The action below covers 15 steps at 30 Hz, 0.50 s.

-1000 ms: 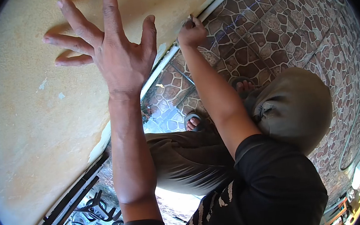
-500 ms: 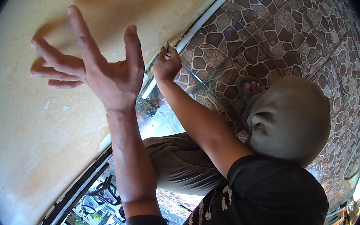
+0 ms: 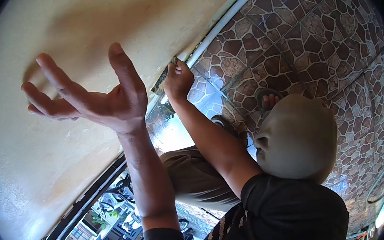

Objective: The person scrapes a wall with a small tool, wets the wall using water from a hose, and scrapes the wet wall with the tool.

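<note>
My left hand [image 3: 106, 101] is raised in front of the yellowish wall [image 3: 145, 26], fingers spread and slightly curled, nothing in it. It casts a shadow on the plaster. Lower down, where wall meets floor, my right hand [image 3: 178, 81] is closed in a pinch. A small, thin greyish tip [image 3: 175, 60] pokes out past its fingers; what it belongs to I cannot tell. Those fingers sit right by a white pipe-like strip [image 3: 220, 28] that runs along the foot of the wall, beside a dark, rough patch of the wall's edge.
Brown stone-patterned tiles [image 3: 313, 23] cover the floor, with a wet, shiny area near my right forearm. My bent knee [image 3: 297, 141] and a sandalled foot [image 3: 270, 100] are on the right. Beyond a dark rail [image 3: 83, 201], parked motorbikes [image 3: 129, 218] show at lower left.
My left hand has come lower in the view, its fingers more bent. My right hand stays pinched at the wall's foot, slightly lower in the picture; the whole view has shifted a little.
</note>
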Each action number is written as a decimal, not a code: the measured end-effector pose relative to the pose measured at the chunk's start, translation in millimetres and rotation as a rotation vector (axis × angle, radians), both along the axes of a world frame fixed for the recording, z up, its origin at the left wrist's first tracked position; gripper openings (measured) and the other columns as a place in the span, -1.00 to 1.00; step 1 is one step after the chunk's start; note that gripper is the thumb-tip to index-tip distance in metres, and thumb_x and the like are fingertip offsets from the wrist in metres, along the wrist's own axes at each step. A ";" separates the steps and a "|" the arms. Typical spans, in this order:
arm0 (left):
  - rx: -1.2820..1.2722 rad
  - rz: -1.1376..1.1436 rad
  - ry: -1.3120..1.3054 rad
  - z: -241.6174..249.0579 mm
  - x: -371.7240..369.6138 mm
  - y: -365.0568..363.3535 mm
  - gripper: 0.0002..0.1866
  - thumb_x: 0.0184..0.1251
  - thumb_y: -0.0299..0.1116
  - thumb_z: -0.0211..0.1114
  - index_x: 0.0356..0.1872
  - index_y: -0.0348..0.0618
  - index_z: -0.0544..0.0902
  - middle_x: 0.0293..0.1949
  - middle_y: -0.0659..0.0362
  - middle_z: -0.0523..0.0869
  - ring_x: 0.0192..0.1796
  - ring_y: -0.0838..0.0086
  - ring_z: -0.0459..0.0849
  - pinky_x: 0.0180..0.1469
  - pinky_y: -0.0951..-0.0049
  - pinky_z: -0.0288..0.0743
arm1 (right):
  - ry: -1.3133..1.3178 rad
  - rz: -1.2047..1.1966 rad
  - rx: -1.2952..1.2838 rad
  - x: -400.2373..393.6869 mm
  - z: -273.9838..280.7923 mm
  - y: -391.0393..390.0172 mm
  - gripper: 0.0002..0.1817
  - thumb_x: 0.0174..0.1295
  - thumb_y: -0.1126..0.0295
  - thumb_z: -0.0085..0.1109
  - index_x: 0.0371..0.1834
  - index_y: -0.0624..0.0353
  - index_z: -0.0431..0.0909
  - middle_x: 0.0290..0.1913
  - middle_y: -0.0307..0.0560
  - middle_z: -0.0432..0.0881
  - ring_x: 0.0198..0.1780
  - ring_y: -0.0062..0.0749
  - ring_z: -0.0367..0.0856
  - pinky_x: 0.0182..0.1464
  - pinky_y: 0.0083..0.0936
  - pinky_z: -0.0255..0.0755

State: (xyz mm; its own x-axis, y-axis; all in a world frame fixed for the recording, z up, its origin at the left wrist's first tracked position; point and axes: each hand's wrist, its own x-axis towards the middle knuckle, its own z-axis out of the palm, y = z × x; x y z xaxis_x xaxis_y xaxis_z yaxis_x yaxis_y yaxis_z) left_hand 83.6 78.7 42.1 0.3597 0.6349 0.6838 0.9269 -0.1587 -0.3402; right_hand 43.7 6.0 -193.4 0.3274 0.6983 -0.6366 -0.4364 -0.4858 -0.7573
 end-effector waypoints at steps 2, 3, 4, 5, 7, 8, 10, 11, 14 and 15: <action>0.023 -0.052 0.023 5.1 3.3 7.2 -0.18 0.09 -0.10 0.51 0.37 -0.15 0.41 0.35 -0.18 0.11 0.36 0.01 0.15 0.22 -0.11 0.28 | -0.140 0.043 -0.062 -1.6 -7.4 -1.1 -0.77 0.30 0.43 0.18 -0.09 0.35 0.67 -0.22 0.16 0.75 -0.20 -0.07 0.75 -0.12 -0.28 0.58; 0.034 -0.078 0.035 7.9 5.2 10.9 -0.20 0.08 -0.14 0.52 0.36 -0.17 0.41 0.31 -0.16 0.15 0.30 0.04 0.21 0.14 -0.02 0.42 | -0.140 0.048 -0.064 1.5 -9.2 -3.6 -0.77 0.30 0.43 0.18 -0.09 0.35 0.67 -0.22 0.16 0.75 -0.20 -0.07 0.75 -0.12 -0.28 0.58; 0.026 -0.122 -0.001 9.2 7.6 14.0 -0.20 0.08 -0.18 0.53 0.36 -0.17 0.41 0.32 -0.16 0.14 0.32 0.03 0.20 0.15 -0.02 0.42 | -0.071 0.138 -0.117 3.9 -10.2 -6.8 -0.77 0.29 0.43 0.18 -0.08 0.35 0.66 -0.23 0.15 0.75 -0.21 -0.08 0.75 -0.12 -0.30 0.59; 0.022 -0.137 -0.013 12.1 9.8 16.0 -0.20 0.08 -0.19 0.53 0.36 -0.17 0.41 0.33 -0.16 0.13 0.33 0.03 0.20 0.16 -0.02 0.41 | 0.003 0.228 -0.167 1.9 -8.9 -9.7 -0.76 0.29 0.43 0.18 -0.08 0.35 0.66 -0.24 0.14 0.75 -0.22 -0.10 0.76 -0.13 -0.31 0.59; 0.011 -0.103 0.020 18.0 16.2 15.5 -0.20 0.07 -0.22 0.54 0.37 -0.18 0.41 0.33 -0.17 0.13 0.32 0.02 0.21 0.17 0.00 0.42 | 0.113 0.139 -0.114 -5.3 15.4 -15.4 -0.78 0.28 0.43 0.20 -0.12 0.37 0.64 -0.25 0.13 0.75 -0.22 -0.19 0.76 -0.13 -0.35 0.59; 0.007 -0.079 0.045 20.6 14.7 14.7 -0.20 0.07 -0.23 0.54 0.37 -0.18 0.40 0.33 -0.18 0.13 0.32 0.02 0.23 0.17 0.01 0.43 | 0.109 0.110 -0.141 -10.0 27.7 -17.0 -0.79 0.28 0.43 0.19 -0.14 0.38 0.63 -0.25 0.14 0.75 -0.21 -0.20 0.76 -0.13 -0.35 0.59; -0.002 -0.154 0.022 26.6 5.2 17.3 -0.19 0.07 -0.24 0.54 0.37 -0.19 0.39 0.33 -0.19 0.12 0.30 0.03 0.26 0.18 0.01 0.43 | 0.104 0.047 -0.137 -25.6 30.4 -24.8 -0.78 0.28 0.42 0.20 -0.13 0.37 0.62 -0.22 0.14 0.74 -0.18 -0.19 0.75 -0.12 -0.34 0.59; 0.002 -0.203 0.002 29.5 1.8 15.8 -0.19 0.07 -0.23 0.54 0.37 -0.20 0.39 0.33 -0.19 0.12 0.29 0.04 0.27 0.19 0.01 0.43 | 0.112 0.048 -0.132 -29.4 27.1 -31.4 -0.78 0.28 0.42 0.20 -0.13 0.37 0.62 -0.22 0.14 0.74 -0.18 -0.19 0.75 -0.12 -0.34 0.59; 0.021 -0.122 0.026 33.1 -7.2 -1.0 -0.15 0.08 -0.22 0.54 0.40 -0.21 0.33 0.32 -0.20 0.12 0.26 0.06 0.31 0.20 -0.02 0.42 | 0.152 0.145 -0.229 -40.8 8.1 -54.1 -0.77 0.29 0.40 0.22 -0.10 0.35 0.62 -0.21 0.14 0.74 -0.16 -0.16 0.75 -0.10 -0.33 0.58; 0.025 -0.076 0.041 32.6 -10.6 -8.3 -0.13 0.08 -0.22 0.54 0.41 -0.22 0.31 0.32 -0.20 0.12 0.25 0.06 0.32 0.20 -0.02 0.42 | 0.085 0.190 -0.310 -39.3 8.4 -60.6 -0.77 0.29 0.40 0.22 -0.10 0.34 0.63 -0.21 0.12 0.75 -0.17 -0.16 0.75 -0.10 -0.34 0.58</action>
State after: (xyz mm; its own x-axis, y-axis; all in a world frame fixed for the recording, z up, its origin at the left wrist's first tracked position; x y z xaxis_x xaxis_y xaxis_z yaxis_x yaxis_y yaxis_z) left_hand 73.0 70.4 74.7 0.4345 0.5876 0.6826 0.8975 -0.2189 -0.3828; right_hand 4.4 -54.6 -185.0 0.1472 0.5111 -0.8468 -0.3718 -0.7647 -0.5262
